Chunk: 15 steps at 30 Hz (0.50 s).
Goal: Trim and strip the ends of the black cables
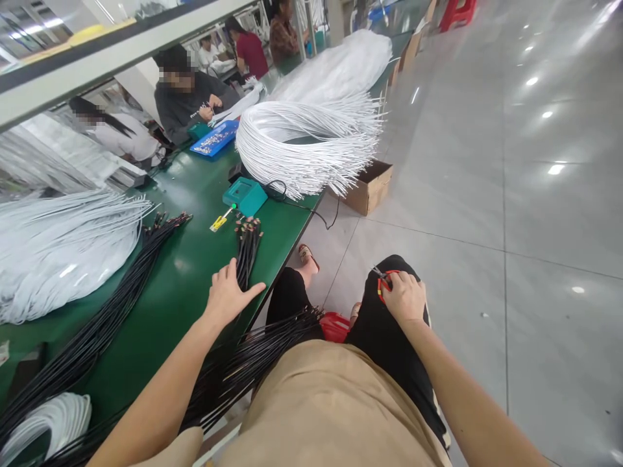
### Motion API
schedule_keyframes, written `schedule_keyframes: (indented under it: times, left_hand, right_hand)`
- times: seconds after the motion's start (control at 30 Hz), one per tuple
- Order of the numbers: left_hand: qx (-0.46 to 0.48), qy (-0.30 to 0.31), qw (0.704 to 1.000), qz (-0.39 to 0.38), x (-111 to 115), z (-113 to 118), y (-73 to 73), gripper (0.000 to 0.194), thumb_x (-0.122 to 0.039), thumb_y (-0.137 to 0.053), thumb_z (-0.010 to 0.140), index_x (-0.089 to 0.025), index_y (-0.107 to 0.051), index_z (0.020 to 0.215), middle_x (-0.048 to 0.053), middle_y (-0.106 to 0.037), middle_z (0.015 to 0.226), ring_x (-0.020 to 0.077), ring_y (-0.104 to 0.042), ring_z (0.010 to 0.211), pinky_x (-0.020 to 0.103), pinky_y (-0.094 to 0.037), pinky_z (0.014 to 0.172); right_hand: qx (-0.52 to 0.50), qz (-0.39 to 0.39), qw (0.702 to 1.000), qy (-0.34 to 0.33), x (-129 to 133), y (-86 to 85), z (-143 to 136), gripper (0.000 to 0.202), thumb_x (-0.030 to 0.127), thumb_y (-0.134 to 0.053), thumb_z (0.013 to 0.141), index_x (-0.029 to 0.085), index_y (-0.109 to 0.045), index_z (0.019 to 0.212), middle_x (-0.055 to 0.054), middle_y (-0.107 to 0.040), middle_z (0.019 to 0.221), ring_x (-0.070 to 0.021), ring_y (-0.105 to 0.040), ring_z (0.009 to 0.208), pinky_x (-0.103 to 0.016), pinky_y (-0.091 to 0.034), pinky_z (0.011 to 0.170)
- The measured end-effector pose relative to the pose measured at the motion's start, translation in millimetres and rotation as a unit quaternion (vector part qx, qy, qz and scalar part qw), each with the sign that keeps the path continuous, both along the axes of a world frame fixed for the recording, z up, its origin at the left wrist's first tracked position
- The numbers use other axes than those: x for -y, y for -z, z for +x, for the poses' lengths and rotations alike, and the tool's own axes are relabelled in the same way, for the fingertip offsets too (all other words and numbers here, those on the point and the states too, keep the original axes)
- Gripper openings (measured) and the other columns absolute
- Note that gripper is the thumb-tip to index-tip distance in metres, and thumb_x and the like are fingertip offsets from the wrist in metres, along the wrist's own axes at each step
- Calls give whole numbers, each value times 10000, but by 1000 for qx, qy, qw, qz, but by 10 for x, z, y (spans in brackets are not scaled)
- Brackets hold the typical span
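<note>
My left hand (228, 295) lies over a bundle of black cables (249, 246), with its thumb stretched out to the right and its fingers apart. The cables' copper-coloured ends point away from me on the green table. Over my right thigh, my right hand (403, 295) is closed around a pair of pliers (381, 282) with red and yellow handles. Their grey tips stick out to the left; the palm hides the rest. More black cables (263, 347) run across my lap, beneath my left forearm.
A teal device (244, 196) and a yellow-tagged item (221, 220) sit beyond the bundle. White cable coils (296, 143), a blue tray (215, 138) and another black cable bundle (121, 279) lie on the green table (195, 185). A cardboard box (372, 188) stands on the floor. Co-workers sit opposite.
</note>
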<state>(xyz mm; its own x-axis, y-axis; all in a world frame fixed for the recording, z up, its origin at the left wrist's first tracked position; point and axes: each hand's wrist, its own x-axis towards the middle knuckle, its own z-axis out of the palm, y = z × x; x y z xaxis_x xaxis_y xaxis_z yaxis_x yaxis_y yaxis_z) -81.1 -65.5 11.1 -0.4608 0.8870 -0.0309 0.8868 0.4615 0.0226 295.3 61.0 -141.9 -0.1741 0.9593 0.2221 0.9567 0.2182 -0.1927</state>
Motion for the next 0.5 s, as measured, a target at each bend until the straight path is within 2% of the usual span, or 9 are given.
schedule_keyframes:
  times: [0.13,0.23,0.3,0.37,0.43,0.5]
  left_hand:
    - [-42,77,996,-3,18,339,1,984,-615,-552,742,-59,-213,1480,246,-434,1395,424,-406,1217,536,-437,888]
    - [-51,131,990,21,32,441,29,867,-437,-598,772,-78,-240,1476,237,-477,1331,401,-447,1166,528,-438,897]
    - [-12,158,987,40,31,456,26,778,-344,-580,796,-96,-275,1468,215,-521,1260,371,-506,1110,496,-441,910]
    - [63,157,984,50,24,449,-20,674,-291,-539,820,-132,-339,1444,184,-555,1216,341,-556,1071,473,-442,922]
    - [191,132,972,33,18,438,-110,548,-288,-546,818,-184,-476,1351,135,-608,1167,316,-592,1045,452,-445,931]
    - [365,101,926,-12,10,440,-216,418,-317,-618,781,-213,-606,1186,79,-664,1056,284,-614,1010,410,-454,923]
  right_hand:
    - [-14,-15,1000,2,19,-40,-1,174,257,-484,847,152,-618,811,-93,-620,856,-210,-492,805,-341,-226,713]
    - [-32,-29,999,8,48,-79,17,178,249,-480,842,146,-624,827,-107,-617,876,-217,-489,829,-343,-231,723]
    - [-51,-41,998,15,70,-118,37,177,239,-477,835,144,-625,820,-116,-618,878,-223,-485,843,-345,-234,727]
    - [-77,-55,995,25,92,-176,61,165,229,-482,820,143,-622,800,-128,-620,878,-232,-484,854,-351,-239,734]
    - [-109,-72,991,38,115,-252,80,146,223,-496,799,143,-617,780,-140,-621,884,-242,-486,871,-356,-248,744]
    - [-151,-93,983,50,138,-340,69,128,222,-510,780,146,-612,764,-144,-620,901,-245,-492,889,-355,-261,750]
